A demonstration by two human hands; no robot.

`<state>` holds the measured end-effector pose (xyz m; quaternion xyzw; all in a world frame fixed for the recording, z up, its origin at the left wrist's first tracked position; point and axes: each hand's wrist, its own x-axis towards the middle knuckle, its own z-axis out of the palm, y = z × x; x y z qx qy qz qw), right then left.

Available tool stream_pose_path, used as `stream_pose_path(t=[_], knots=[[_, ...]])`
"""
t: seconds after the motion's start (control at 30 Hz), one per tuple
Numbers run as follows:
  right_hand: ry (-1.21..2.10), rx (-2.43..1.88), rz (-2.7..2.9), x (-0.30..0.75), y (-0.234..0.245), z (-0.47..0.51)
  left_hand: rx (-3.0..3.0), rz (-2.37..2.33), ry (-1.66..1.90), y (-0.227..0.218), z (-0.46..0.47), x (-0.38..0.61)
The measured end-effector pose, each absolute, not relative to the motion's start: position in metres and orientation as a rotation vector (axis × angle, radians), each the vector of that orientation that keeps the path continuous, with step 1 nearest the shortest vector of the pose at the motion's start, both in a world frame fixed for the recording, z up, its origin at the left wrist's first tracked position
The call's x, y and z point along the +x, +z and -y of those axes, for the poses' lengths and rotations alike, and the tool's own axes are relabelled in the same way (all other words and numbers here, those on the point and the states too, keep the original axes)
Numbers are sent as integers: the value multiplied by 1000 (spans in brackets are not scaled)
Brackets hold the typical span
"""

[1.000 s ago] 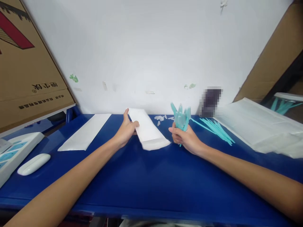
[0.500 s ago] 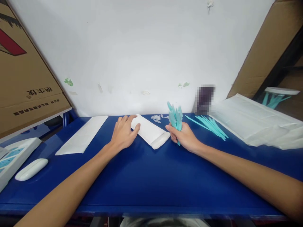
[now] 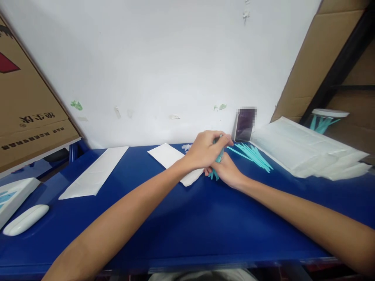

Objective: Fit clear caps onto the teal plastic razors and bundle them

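Note:
My right hand [image 3: 227,171] is closed around a bundle of teal plastic sticks [image 3: 218,159], held upright over the blue table [image 3: 181,218]. My left hand [image 3: 206,148] has come across and its fingers are closed over the top of that same bundle. A white paper sleeve [image 3: 171,158] lies flat on the table just left of both hands, partly under my left wrist. More loose teal sticks [image 3: 252,154] lie on the table to the right of the hands.
A second white sleeve [image 3: 93,175] lies further left. A stack of white bags [image 3: 301,150] sits at the right, a phone [image 3: 243,125] leans on the wall, a white oval device [image 3: 25,219] and a white box [image 3: 11,197] are at the left. Cardboard boxes flank both sides.
My left hand left the white sleeve and moved right onto the top of the teal bundle. The right hand stayed put with the sticks. The view shifted slightly left.

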<state>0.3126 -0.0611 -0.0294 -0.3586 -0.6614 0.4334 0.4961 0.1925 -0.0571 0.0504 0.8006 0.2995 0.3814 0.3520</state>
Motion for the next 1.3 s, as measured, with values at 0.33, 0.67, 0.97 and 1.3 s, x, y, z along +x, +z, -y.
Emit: stream_pose_path(t=[0.33, 0.67, 0.97, 1.3], knots=[[1122, -820, 1484, 317, -22, 54, 1756, -494, 1033, 53, 41, 215], [1009, -872, 1557, 327, -26, 47, 2487, -967, 574, 32, 24, 90], [250, -1373, 2290, 344, -20, 44, 2695, -1333, 20, -2, 57, 43], [-397, -1617, 2704, 343, -11, 45, 2578, -1362, 143, -6, 50, 56]])
